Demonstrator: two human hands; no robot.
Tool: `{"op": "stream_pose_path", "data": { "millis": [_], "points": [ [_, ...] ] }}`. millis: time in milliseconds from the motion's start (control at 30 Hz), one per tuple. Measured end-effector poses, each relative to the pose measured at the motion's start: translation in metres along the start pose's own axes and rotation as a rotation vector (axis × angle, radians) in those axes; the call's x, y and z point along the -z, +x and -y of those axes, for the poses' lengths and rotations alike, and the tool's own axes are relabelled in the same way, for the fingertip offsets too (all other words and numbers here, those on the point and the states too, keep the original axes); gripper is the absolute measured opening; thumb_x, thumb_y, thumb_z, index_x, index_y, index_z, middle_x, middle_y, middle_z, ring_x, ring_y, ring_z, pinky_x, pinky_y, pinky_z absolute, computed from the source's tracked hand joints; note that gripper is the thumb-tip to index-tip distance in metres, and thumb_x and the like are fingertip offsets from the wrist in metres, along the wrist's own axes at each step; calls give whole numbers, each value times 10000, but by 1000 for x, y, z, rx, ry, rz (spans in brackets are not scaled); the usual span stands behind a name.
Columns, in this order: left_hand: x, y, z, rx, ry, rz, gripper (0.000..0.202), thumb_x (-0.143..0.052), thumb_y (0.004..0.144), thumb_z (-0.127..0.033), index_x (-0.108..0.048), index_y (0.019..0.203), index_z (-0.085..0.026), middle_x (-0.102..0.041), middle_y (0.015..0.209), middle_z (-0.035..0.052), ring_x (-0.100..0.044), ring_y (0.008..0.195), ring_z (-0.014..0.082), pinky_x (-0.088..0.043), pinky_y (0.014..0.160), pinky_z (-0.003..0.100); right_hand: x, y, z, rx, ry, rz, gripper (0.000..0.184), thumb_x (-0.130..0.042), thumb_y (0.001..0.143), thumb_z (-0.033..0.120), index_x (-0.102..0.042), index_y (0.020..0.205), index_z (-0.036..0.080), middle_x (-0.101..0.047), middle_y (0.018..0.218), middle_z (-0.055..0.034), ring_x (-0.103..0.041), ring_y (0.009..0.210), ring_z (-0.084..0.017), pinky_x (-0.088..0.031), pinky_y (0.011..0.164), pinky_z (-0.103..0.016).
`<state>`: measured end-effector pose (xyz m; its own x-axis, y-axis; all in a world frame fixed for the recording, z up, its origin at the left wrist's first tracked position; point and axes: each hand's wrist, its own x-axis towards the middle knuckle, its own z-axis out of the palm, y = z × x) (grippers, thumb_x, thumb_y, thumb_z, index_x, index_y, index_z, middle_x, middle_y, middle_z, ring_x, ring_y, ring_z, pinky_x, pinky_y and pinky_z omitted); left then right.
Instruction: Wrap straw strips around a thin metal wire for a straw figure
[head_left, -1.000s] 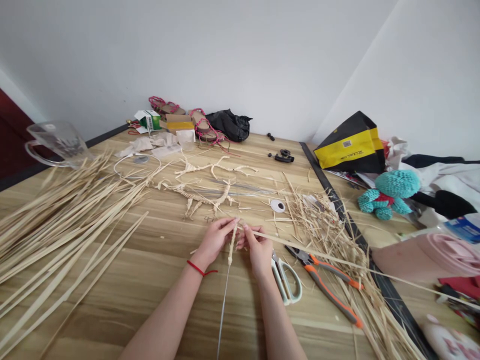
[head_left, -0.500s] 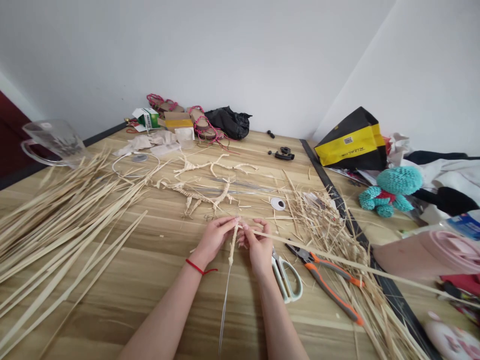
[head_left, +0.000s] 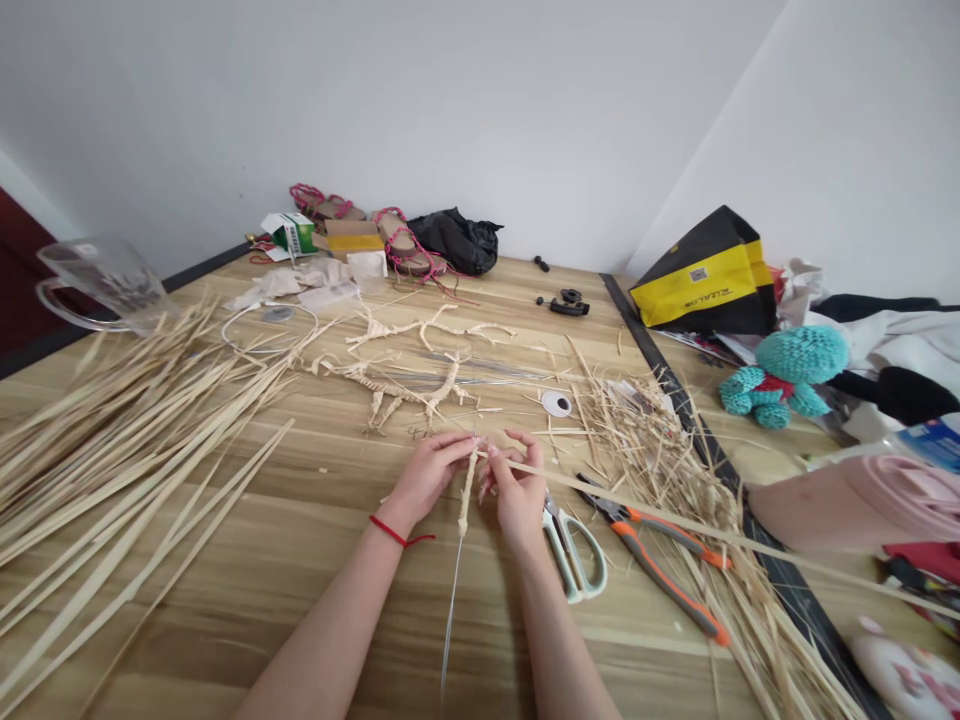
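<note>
A small woven straw stick (head_left: 466,490) was held between the hands, just above the table (head_left: 300,570). It was pinched by the left hand (head_left: 427,480). A long straw strip (head_left: 637,515) was pinched by the right hand (head_left: 517,490). A thin wire (head_left: 452,600) hung below.

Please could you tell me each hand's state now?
Left hand: closed on a pale braided straw stem.
Right hand: closed on a long pale straw strip.

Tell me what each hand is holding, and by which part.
The left hand pinches the top of a braided straw stem on a thin wire; the right hand grips a long straw strip by its end at the braid.
</note>
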<state>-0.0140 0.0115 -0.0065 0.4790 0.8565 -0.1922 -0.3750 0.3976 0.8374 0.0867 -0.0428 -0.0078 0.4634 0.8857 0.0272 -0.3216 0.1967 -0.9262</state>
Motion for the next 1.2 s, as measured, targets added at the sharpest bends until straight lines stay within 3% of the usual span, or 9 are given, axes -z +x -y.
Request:
{"op": "stream_pose_path", "data": {
  "millis": [267, 1200],
  "points": [
    [0, 0, 0, -3, -2, 18, 128, -710, 665, -215, -716, 767, -138, -689, 735, 51, -607, 747, 171, -445, 755, 298, -1, 1, 1, 16, 14, 4, 331, -646, 752, 326, -444, 993, 222, -529, 519, 93, -449, 361, -71, -397, 370, -179],
    [0, 1, 1, 15, -17, 0, 162, -709, 674, -200, -718, 823, -138, -705, 825, 67, -614, 784, 168, -457, 761, 285, -1, -4, 2, 50, -108, 9, 242, -602, 791, 323, -472, 964, 216, -504, 552, 80, -447, 398, -83, -373, 396, -193]
  ]
}}
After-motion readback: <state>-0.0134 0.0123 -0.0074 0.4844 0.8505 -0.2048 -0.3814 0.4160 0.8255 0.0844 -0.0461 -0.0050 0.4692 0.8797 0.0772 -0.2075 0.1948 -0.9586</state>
